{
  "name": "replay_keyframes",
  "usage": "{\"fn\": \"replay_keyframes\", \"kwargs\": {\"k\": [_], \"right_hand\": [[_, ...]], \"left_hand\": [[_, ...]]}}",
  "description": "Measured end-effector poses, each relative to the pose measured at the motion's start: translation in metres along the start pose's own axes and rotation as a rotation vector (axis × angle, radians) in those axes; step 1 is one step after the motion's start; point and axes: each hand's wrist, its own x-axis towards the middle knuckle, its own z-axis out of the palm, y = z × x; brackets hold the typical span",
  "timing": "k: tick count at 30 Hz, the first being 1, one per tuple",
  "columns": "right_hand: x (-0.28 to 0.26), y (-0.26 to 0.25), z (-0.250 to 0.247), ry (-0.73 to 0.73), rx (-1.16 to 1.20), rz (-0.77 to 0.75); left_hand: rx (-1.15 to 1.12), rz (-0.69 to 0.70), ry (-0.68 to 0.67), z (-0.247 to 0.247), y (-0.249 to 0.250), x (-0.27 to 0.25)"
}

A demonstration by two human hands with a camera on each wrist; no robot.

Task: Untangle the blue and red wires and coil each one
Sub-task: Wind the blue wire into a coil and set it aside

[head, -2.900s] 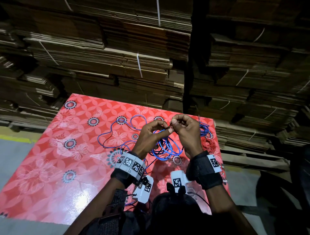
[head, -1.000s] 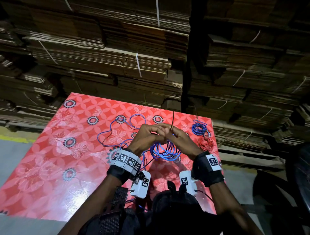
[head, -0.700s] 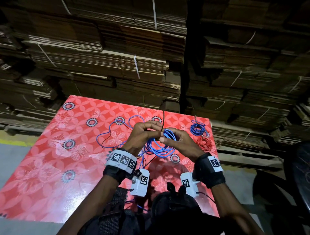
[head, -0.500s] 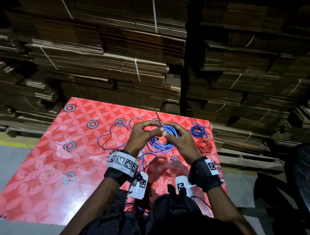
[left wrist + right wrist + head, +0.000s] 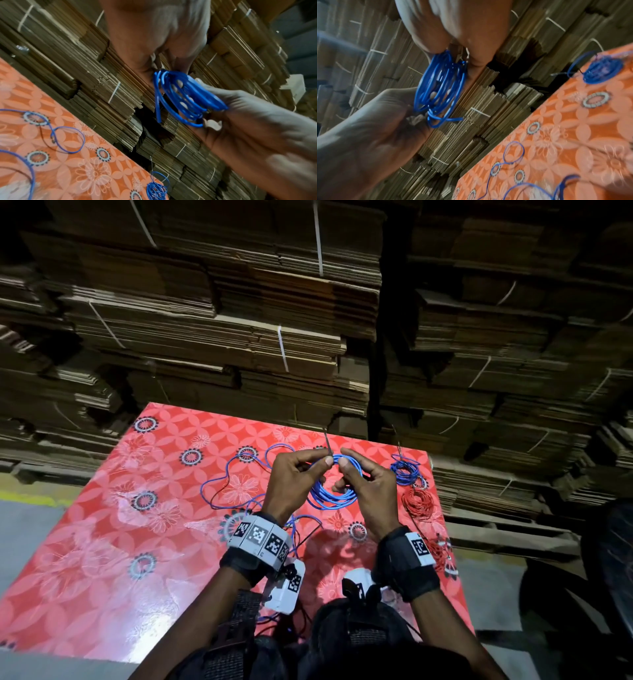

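Both hands were raised above the far half of the desk [image 5: 102,594], which carried a red floral cover. The left hand [image 5: 291,484] pinched the top of a blue wire coil [image 5: 330,491] between thumb and forefinger, beside a bare wire end [image 5: 328,444] that stood upright. The right hand [image 5: 368,491] curled its fingers around the right side of the same coil. Loose blue wire [image 5: 222,474] lay in open loops on the desk, left of the hands, toward the far edge. A finished blue coil [image 5: 406,470] sat near the far right corner. A red coil [image 5: 419,503] lay just nearer, along the right edge. Stacked cardboard [image 5: 239,337] stood beyond the far edge.
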Motion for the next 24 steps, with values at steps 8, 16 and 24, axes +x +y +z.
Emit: {"fn": "replay_keyframes", "kwargs": {"k": [8, 16, 24], "right_hand": [[-0.007, 0.006, 0.012, 0.125, 0.108, 0.005], [0.0, -0.009, 0.006, -0.002, 0.133, 0.219], [0.005, -0.008, 0.005, 0.022, 0.129, 0.224]], "left_hand": [[-0.192, -0.072, -0.116, 0.004, 0.016, -0.001], [-0.139, -0.073, -0.082, -0.002, 0.015, -0.002], [-0.077, -0.034, -0.137, -0.003, 0.018, -0.005]]}}
